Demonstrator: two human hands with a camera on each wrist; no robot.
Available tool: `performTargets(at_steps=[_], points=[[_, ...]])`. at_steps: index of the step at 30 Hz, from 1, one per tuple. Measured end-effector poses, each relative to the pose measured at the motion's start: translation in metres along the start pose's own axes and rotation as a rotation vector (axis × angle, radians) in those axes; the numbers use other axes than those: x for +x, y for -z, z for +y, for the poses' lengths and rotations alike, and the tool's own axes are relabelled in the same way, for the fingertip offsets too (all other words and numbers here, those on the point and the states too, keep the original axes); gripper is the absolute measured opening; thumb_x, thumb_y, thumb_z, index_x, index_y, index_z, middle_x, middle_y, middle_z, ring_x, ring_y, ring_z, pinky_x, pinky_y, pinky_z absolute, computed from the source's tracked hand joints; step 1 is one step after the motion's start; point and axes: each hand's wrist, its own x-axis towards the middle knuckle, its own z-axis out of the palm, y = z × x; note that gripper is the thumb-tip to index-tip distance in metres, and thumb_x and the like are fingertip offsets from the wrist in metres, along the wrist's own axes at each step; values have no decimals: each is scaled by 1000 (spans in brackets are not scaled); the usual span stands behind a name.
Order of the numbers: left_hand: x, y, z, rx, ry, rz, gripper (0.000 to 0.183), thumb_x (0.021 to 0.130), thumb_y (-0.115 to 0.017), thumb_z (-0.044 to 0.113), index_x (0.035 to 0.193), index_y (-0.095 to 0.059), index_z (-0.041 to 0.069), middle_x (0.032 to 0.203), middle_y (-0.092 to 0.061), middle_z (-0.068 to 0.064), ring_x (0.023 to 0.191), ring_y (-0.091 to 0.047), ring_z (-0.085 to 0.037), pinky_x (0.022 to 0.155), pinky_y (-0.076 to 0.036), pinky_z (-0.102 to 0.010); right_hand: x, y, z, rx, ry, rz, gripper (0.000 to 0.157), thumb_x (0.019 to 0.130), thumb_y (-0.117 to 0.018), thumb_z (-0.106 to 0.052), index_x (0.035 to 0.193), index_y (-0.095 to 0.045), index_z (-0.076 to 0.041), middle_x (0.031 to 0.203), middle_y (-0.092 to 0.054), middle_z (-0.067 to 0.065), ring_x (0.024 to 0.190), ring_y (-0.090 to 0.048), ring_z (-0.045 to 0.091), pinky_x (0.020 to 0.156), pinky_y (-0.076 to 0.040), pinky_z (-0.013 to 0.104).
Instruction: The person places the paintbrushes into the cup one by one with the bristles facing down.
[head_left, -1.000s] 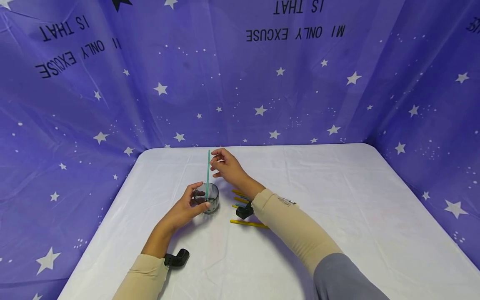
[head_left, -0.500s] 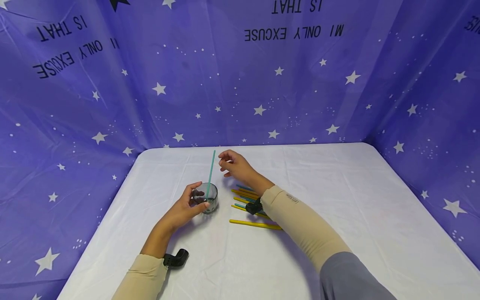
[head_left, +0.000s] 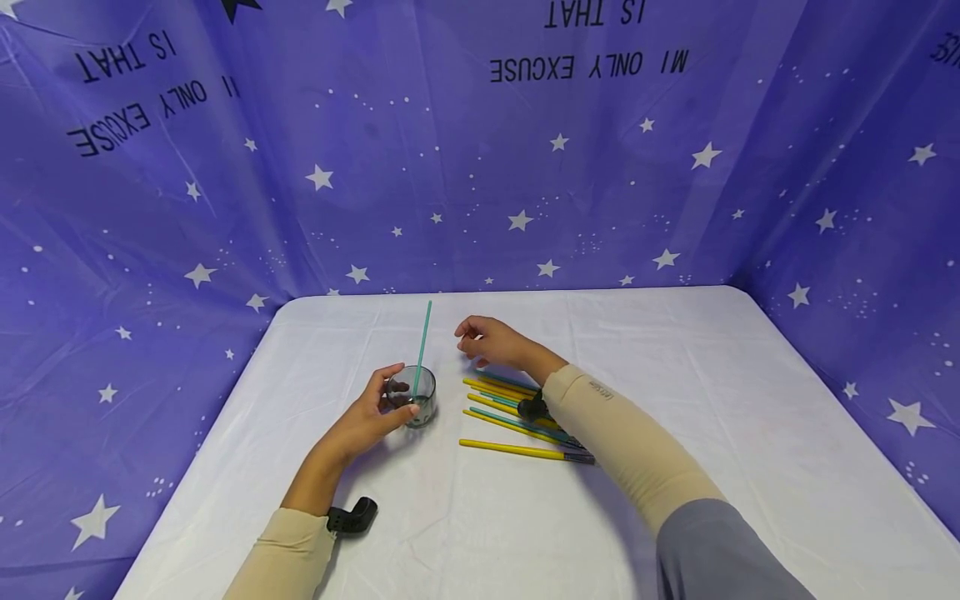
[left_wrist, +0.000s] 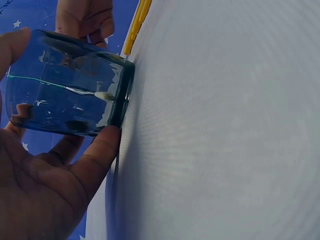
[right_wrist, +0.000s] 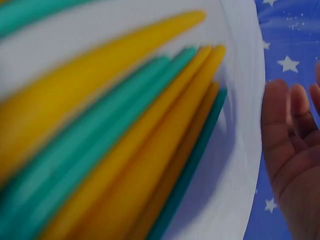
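Note:
My left hand grips a clear, grey-tinted glass tumbler on the white table, thumb on the near side and fingers behind. Leaning inside the tumbler is a paintbrush with a thin teal handle pointing up. The left wrist view shows its pale bristles down at the glass bottom. My right hand hovers right of the tumbler with loosely bent fingers, holding nothing. Below it lie several yellow and teal paintbrushes, their far ends partly hidden by the right forearm.
One yellow paintbrush lies apart, nearer the front than the bunch. A white cloth covers the table. Purple star-printed curtains enclose it at the back and sides.
My right hand has moved right and toward me, away from the teal paintbrush, uncovering more of the bunch. The upright paintbrush has tipped to lean rightward. My left hand stays on the tumbler.

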Motion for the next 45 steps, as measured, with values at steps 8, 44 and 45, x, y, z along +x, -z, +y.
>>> performTargets(at_steps=[8, 44, 45], points=[[0, 0, 0, 8, 0, 3, 78, 92, -72, 23, 153, -24, 17, 138, -46, -21, 118, -53, -31, 101, -37, -47, -8, 15, 5, -209, -29, -97, 25, 101, -54, -9, 124, -55, 0, 97, -57, 9, 84, -59, 28, 71, -53, 34], [-1, 0, 0, -6, -7, -19, 78, 93, -71, 24, 154, -23, 19, 140, -43, -20, 121, -52, -32, 102, -37, -48, -5, 24, 4, -546, -78, -388, 28, 94, -60, -3, 120, -63, -13, 99, -58, 5, 80, -50, 16, 73, -44, 28], [-1, 1, 0, -7, -8, -20, 78, 93, -71, 24, 154, -23, 19, 140, -43, -20, 121, -52, -32, 102, -37, -48, -5, 23, 4, -546, -81, -385, 27, 94, -60, -2, 119, -63, -13, 99, -58, 5, 79, -50, 16, 72, -44, 28]])
